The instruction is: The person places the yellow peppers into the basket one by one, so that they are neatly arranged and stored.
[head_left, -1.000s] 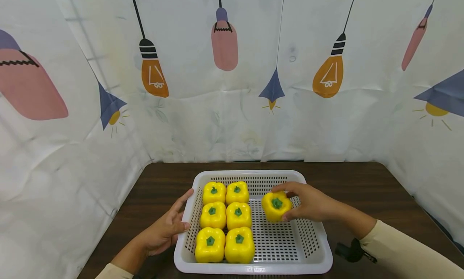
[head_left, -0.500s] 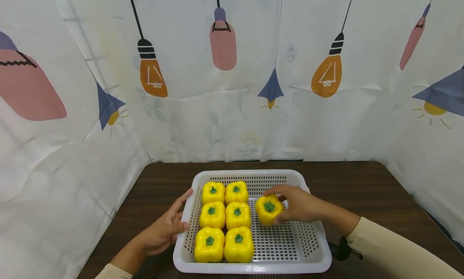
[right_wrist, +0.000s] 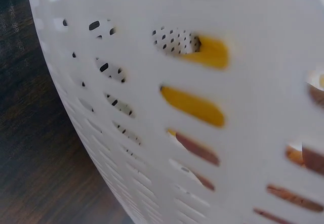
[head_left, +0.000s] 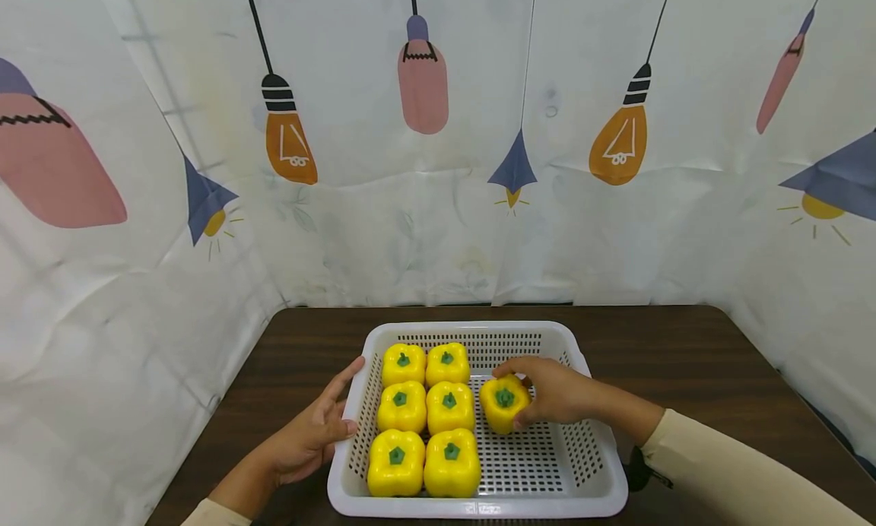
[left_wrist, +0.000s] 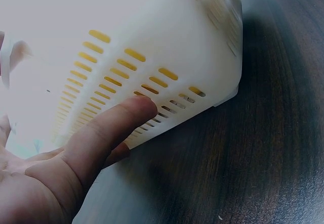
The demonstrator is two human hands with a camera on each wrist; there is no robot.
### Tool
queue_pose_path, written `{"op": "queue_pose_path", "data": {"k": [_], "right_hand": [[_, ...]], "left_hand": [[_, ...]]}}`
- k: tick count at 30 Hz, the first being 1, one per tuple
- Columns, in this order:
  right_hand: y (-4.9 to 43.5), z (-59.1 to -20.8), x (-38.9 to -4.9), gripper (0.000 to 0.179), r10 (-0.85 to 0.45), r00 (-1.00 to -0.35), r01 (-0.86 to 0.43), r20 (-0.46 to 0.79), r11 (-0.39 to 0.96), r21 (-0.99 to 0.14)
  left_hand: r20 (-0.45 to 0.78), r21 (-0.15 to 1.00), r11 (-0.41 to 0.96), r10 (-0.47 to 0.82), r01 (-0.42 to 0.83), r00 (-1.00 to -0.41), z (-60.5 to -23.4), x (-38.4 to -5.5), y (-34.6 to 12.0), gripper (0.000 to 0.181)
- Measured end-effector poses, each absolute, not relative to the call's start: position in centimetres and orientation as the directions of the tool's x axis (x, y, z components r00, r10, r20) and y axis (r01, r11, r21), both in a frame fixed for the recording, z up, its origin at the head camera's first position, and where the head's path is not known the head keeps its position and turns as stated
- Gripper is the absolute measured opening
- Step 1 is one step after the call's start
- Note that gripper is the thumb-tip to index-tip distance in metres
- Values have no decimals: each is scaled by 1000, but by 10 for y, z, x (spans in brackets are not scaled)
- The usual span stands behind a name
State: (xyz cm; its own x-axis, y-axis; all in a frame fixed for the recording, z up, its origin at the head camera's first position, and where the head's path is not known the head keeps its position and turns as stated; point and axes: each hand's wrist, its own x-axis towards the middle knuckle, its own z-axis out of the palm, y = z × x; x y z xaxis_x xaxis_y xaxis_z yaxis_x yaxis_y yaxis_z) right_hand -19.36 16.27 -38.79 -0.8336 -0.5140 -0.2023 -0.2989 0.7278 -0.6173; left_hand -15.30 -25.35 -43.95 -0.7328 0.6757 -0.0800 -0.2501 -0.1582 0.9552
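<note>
My right hand (head_left: 557, 389) holds a yellow bell pepper (head_left: 503, 404) with a green stem, thumb and fingers around its right side. The pepper is inside a white slotted plastic basket (head_left: 479, 506), just right of two columns of similar yellow peppers (head_left: 450, 407). At the basket's left side, my left hand (head_left: 308, 435) touches the outer wall with extended fingers. The left wrist view shows a fingertip of the left hand (left_wrist: 101, 138) against the slotted wall (left_wrist: 167, 37). In the right wrist view the basket wall (right_wrist: 268, 57) hides most of the right hand.
A dark wood-grain table (head_left: 657, 351) bears the basket. Behind and beside it hangs a pale cloth (head_left: 438, 237) printed with lamps and bulbs. The basket's bare slotted floor (head_left: 523, 465) shows right of the peppers.
My right hand has moved left and slightly nearer with the pepper, bringing it close to the middle pepper of the second column. The left hand has stayed at the basket's side.
</note>
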Motion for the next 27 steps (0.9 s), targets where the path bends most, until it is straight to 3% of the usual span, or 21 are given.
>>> {"op": "queue_pose_path", "data": {"k": [14,27], "right_hand": [[160,-389,-192,73,-515,-832,-307,-207,738,-601],[163,-385,-187,87,-530,-827,-352,-188,749,-562]], "left_hand": [[-79,956,-157,677,-248,-731,-440,-155,-254,90],[-75,955,-164,669,-246,-739,-438,-152,-253,91]]}}
